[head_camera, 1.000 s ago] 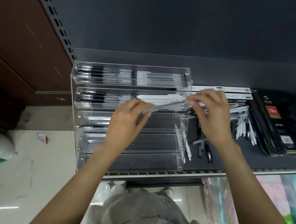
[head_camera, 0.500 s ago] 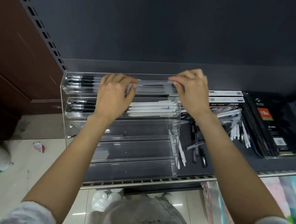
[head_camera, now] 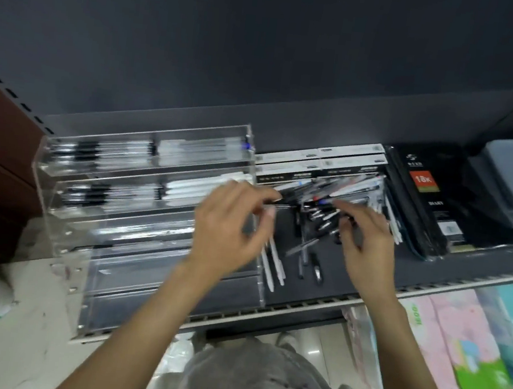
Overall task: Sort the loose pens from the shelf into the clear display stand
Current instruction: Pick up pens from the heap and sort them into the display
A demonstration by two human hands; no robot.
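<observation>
2 hands (head_camera: pixel 292 230) have left the stand (head_camera: pixel 140 201), fingers loosely curled over loose pens (head_camera: pixel 328 195).

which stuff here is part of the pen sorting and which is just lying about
Part of the job:
- loose pens heaped on the shelf
- clear display stand, upper tiers filled
- left hand and right hand, both over the pens

Just lying about:
- black diary pack
- grey boxes
- tissue packs below

display stand (head_camera: pixel 153 202) left on shelf (head_camera: pixel 430 276) | loose pens (head_camera: pixel 327 198) right (beside it) | notebooks (head_camera: pixel 428 199) further right
</observation>
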